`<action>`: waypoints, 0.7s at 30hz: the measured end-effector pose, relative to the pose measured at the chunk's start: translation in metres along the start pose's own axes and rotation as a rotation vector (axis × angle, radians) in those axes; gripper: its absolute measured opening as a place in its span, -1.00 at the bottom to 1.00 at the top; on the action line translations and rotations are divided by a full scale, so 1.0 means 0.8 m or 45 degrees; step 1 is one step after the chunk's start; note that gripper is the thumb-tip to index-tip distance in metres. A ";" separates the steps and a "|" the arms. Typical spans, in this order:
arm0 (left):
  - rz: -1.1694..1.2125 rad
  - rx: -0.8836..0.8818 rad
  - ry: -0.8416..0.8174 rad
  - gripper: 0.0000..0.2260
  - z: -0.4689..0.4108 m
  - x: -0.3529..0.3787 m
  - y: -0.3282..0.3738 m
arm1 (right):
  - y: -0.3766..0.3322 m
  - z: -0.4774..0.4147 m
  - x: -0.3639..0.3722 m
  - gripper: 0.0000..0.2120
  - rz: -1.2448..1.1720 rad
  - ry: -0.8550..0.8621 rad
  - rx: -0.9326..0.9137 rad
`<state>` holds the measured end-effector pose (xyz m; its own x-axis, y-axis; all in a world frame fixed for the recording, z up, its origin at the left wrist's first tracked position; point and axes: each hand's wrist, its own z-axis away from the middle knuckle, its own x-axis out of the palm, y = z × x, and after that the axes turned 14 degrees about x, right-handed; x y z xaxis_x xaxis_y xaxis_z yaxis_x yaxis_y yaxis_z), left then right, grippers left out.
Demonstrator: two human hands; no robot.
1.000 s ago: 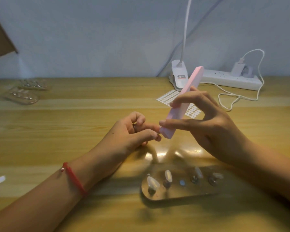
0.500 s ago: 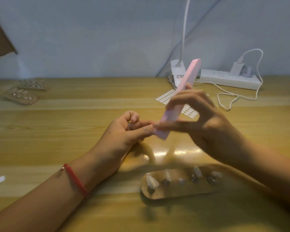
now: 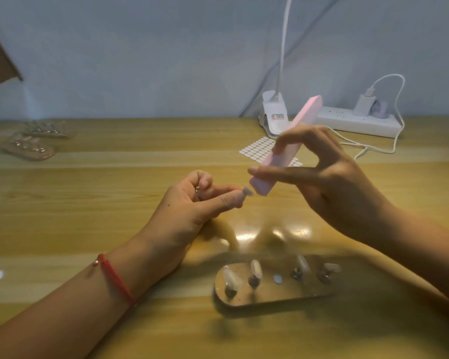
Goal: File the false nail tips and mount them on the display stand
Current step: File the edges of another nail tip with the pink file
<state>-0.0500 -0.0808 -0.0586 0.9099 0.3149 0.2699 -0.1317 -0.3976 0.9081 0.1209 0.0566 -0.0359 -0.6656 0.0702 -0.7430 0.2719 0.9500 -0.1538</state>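
Pinching a false nail tip [image 3: 247, 191] between thumb and forefinger, my left hand [image 3: 192, 203] holds it above the table [image 3: 114, 193], just beside the lower end of the pink file block [image 3: 287, 149]; touching or apart, I can't quite tell through the blur. My right hand [image 3: 329, 182] grips that block tilted, its top end leaning away. Nearer me sits the display stand [image 3: 270, 288], four tips mounted on its pegs.
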 end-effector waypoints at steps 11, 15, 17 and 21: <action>0.009 0.034 0.020 -0.59 0.000 0.002 0.001 | 0.000 0.000 0.000 -0.51 0.004 0.122 0.030; 0.054 0.043 0.018 -0.59 0.000 0.001 -0.001 | -0.022 0.004 0.016 -0.60 -0.007 0.020 -0.184; 0.021 0.035 0.012 -0.56 0.000 -0.003 0.000 | 0.004 -0.003 0.002 -0.61 -0.006 0.066 0.028; 0.007 0.004 -0.030 -0.59 -0.002 -0.007 -0.002 | 0.033 -0.004 -0.020 -0.56 0.041 -0.321 0.372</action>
<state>-0.0554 -0.0805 -0.0609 0.9181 0.2927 0.2671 -0.1354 -0.4018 0.9057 0.1365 0.0812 -0.0261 -0.4719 -0.0128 -0.8816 0.5004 0.8193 -0.2798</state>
